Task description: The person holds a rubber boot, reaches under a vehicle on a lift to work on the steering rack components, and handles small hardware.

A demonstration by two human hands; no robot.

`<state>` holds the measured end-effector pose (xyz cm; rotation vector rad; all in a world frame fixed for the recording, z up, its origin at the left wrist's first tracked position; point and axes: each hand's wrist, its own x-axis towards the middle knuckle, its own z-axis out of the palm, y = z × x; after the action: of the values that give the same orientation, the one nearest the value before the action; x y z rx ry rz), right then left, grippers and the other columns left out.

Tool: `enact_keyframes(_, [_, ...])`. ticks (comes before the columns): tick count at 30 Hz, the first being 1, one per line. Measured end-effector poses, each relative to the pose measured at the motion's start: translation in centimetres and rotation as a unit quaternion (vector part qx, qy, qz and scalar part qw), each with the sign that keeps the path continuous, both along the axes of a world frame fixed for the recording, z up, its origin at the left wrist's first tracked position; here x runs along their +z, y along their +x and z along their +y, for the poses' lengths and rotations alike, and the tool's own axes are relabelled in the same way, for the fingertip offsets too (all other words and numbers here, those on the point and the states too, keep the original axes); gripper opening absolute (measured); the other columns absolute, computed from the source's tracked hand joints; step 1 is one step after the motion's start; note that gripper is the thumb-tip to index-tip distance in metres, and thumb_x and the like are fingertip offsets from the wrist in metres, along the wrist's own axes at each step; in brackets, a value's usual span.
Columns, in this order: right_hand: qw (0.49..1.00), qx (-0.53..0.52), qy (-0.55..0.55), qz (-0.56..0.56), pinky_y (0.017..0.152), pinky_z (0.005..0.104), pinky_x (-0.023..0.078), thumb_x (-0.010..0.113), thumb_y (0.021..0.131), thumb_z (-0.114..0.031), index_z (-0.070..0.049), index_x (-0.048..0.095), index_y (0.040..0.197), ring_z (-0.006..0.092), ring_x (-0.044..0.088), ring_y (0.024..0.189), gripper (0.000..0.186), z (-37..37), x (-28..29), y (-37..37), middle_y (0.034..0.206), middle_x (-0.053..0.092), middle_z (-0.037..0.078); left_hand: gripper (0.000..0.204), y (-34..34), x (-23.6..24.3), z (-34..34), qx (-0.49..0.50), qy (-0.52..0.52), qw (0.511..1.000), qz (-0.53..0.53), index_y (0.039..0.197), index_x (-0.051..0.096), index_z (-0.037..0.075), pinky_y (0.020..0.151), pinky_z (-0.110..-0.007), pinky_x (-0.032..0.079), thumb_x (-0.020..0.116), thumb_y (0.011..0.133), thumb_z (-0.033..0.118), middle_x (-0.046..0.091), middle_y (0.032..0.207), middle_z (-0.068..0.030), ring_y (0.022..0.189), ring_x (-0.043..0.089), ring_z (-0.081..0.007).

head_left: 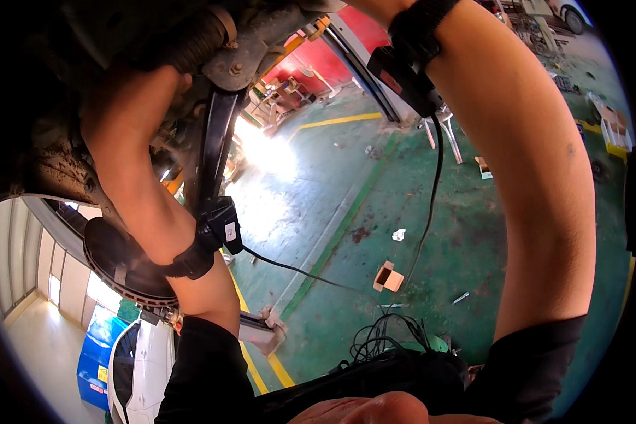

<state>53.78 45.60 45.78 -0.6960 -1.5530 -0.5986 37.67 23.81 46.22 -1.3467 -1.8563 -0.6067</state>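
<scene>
The left hand (138,106) is seen raised at 10 o'clock, near a ribbed boot (189,48) at 11 on the vehicle's underside (60,166); its grip cannot be told in shadow, and the right hand is cut off by the upper edge. A brake disc (114,260) is noted between 8 and 9; beyond, an open cardboard box (389,278) is seen between 4 and 5.

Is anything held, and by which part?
It cannot be told: the left hand fades into shadow near the ribbed boot; the right hand is mostly cropped.
</scene>
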Motion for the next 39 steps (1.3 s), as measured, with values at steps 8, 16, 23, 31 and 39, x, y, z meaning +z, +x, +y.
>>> enact_keyframes(8, [0.957,-0.150,0.246,-0.044,0.109,0.0400,0.039,0.054,0.092,-0.032,-0.007,0.061,0.130,0.0339,0.049,0.131,0.046,1.4,1.8,-0.1,0.141,0.054,0.020,0.069,-1.3,-0.9,0.5,-0.038,0.104,0.990,0.085,0.125,0.061,0.003,0.090,-0.037,0.048,0.077,0.069,0.040,0.069,0.115,-0.0178,0.106,0.066,-0.0314])
enact_keyframes(16, [0.990,0.065,0.099,0.081,0.105,0.0401,0.041,0.061,0.086,-0.046,-0.005,0.063,0.126,0.0363,0.053,0.125,0.057,-3.1,-1.0,-0.9,0.133,0.057,0.023,0.064,-2.9,-0.8,1.5,0.011,0.132,0.978,0.161,0.122,0.063,0.009,0.094,-0.041,0.049,0.074,0.071,0.046,0.068,0.117,-0.0173,0.111,0.064,-0.0360])
enact_keyframes(23, [0.984,-0.040,-0.133,0.107,0.073,0.0471,0.056,0.063,0.085,-0.025,-0.004,0.069,0.102,0.0389,0.068,0.088,0.027,-8.4,-13.7,0.2,0.093,0.070,0.023,0.071,-3.7,-1.0,1.5,0.013,0.143,0.979,0.147,0.125,0.063,0.010,0.094,-0.038,0.047,0.079,0.066,0.047,0.069,0.119,-0.0124,0.113,0.063,-0.0322])
enact_keyframes(31, [0.857,0.098,-0.374,0.339,0.056,0.0376,0.051,0.066,0.089,-0.016,-0.002,0.067,0.093,0.0310,0.066,0.060,0.014,-16.2,-42.1,-3.2,0.067,0.064,0.018,0.073,-3.2,1.2,1.6,-0.073,0.075,0.986,0.126,0.125,0.065,0.007,0.088,-0.037,0.049,0.079,0.068,0.050,0.068,0.123,-0.0129,0.109,0.065,-0.0286])
enact_keyframes(39, [0.768,0.125,-0.474,0.412,0.059,0.0343,0.052,0.066,0.090,-0.016,0.001,0.068,0.093,0.0275,0.068,0.061,0.017,-23.7,-48.3,-7.8,0.071,0.068,0.017,0.072,-4.0,2.9,4.2,-0.135,0.020,0.984,0.117,0.121,0.067,0.005,0.078,-0.036,0.051,0.079,0.069,0.053,0.069,0.117,-0.0120,0.102,0.065,-0.0244])
